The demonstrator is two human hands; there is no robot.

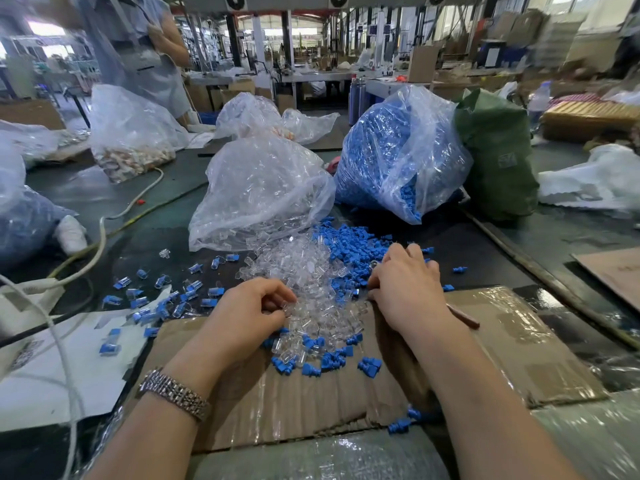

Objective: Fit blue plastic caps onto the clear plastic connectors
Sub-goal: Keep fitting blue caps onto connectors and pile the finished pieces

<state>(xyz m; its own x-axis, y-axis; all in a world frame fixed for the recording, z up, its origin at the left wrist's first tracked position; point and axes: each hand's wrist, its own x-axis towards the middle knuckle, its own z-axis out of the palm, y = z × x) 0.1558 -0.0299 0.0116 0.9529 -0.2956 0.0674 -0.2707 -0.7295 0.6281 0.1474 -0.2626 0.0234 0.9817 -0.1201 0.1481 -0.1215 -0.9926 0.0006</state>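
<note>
A heap of clear plastic connectors spills from a clear bag onto the dark table. Loose blue caps lie to its right and in front of it. Several connectors with blue caps fitted are scattered on the left. My left hand sits at the near edge of the clear heap, fingers curled round a clear connector. My right hand lies palm down over the blue caps with its fingertips curled under; whether it holds a cap is hidden.
A big bag of blue caps stands behind, with a green bag to its right. Flattened cardboard lies under my forearms. White cables and paper lie on the left. A person stands at the back left.
</note>
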